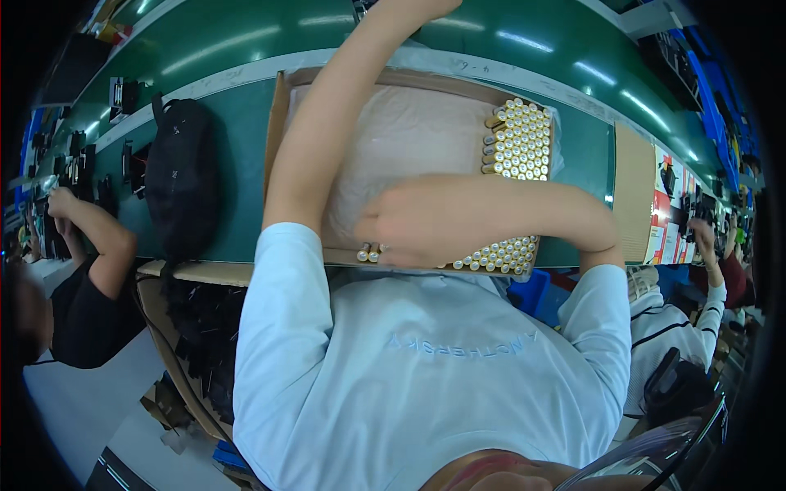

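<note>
Left hand out of sight past 12 o'clock, state not visible. Right hand (426,221) spread, fingers closed over cells (491,258) at box (277,123) near edge, 6 o'clock. Likely dense, rigid, smooth, apt to roll; best pinched round the sides. Long axes upright, caps toward camera. More cells (520,139) at 1 o'clock.

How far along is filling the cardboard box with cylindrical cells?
Done: upright cells pack the cardboard box's right end. In hand: the right hand covers cells along the near edge. Left: most of the plastic liner lies bare.
</note>
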Tool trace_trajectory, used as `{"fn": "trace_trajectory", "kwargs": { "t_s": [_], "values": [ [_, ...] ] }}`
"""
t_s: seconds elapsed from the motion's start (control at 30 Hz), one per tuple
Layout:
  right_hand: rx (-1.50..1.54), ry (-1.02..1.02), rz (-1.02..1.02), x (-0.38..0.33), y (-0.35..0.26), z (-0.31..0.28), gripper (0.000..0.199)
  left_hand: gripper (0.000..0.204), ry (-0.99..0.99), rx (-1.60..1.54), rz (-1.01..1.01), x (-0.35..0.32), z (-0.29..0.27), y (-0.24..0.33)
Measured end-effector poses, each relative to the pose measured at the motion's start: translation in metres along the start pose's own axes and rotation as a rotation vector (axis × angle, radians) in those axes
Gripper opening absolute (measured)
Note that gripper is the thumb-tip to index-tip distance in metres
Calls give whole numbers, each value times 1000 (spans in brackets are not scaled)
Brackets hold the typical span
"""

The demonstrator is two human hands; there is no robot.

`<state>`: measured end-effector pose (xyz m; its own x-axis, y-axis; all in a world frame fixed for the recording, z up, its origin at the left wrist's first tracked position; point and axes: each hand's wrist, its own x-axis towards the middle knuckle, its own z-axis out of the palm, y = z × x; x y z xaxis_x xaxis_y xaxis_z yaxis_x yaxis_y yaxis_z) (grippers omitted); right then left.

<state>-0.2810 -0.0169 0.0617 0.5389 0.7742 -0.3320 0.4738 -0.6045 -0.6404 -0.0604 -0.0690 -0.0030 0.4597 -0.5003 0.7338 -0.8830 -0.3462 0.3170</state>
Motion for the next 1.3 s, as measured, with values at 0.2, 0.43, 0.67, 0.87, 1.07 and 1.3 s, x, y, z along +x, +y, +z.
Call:
{"fn": "trace_trajectory", "kwargs": {
  "t_s": [0.2,0.43,0.67,0.87,1.07,1.3],
  "values": [
    [-95,-299,-86,48,0,7,33,15,-66,-40,-94,-13,-8,-9],
    [-126,-412,-88,62,2,6,32,12,9,-57,-52,-10,-3,-19],
    [-159,-92,-87,57,4,35,21,8,37,-70,-53,-10,-4,-24],
    [-164,-138,-181,63,4,37,18,24,-60,-23,14,-19,34,-64],
    [-207,-77,-247,59,3,29,15,12,-89,-148,-26,-20,2,-33],
    [-256,-55,-290,60,11,29,10,11,-120,-179,9,-16,-3,-22]
  ]
}}
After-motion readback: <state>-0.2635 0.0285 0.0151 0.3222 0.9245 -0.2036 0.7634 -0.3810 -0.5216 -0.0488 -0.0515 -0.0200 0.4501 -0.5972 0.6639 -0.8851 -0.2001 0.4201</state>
